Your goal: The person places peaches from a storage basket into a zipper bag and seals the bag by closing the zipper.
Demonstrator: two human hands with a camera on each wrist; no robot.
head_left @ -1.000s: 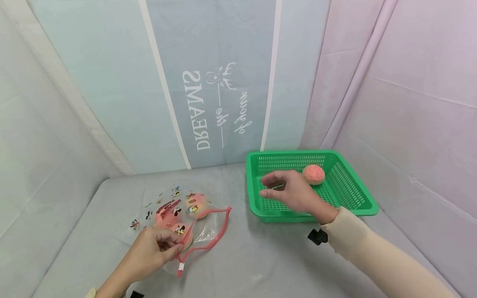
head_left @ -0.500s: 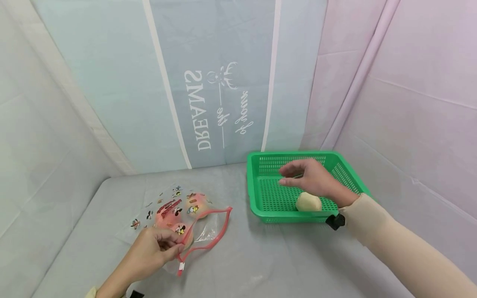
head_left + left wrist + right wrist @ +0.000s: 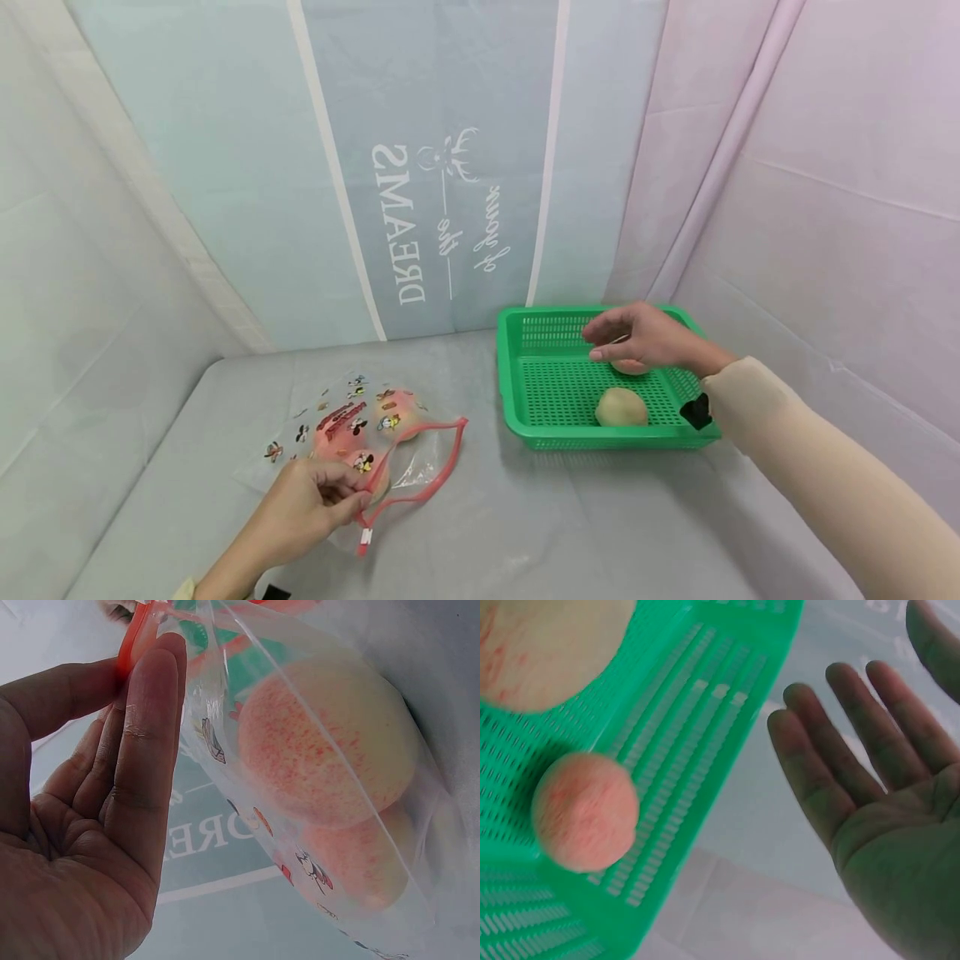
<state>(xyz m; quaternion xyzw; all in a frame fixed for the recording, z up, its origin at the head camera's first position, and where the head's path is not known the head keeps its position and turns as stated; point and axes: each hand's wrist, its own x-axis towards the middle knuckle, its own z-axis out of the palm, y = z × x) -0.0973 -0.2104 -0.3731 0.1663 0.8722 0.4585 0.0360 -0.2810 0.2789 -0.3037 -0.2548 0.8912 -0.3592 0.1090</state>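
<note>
In the head view my left hand [image 3: 307,504] pinches the red zip edge of a clear cartoon-print zip bag [image 3: 420,497] at the lower left. Its mouth gapes toward the right. Several pink and cream peaches lie inside; a large peach [image 3: 322,742] and another peach [image 3: 367,859] show through the film in the left wrist view. My right hand [image 3: 648,335] hovers over the green basket [image 3: 508,375], fingers extended and holding nothing. One pale peach [image 3: 622,407] sits near the basket's front wall. Under the right hand, a pinkish peach [image 3: 632,367] is partly hidden.
A grey cloth-covered table [image 3: 480,517] carries the bag and basket. Behind stands a fabric backdrop [image 3: 442,167] with white mirrored lettering, and pale fabric walls [image 3: 847,250] close off the sides. The basket's back wall is near the backdrop.
My right hand has moved right and farther back over the basket, uncovering the near peach and now partly covering the far one. The left hand keeps its pinch on the bag.
</note>
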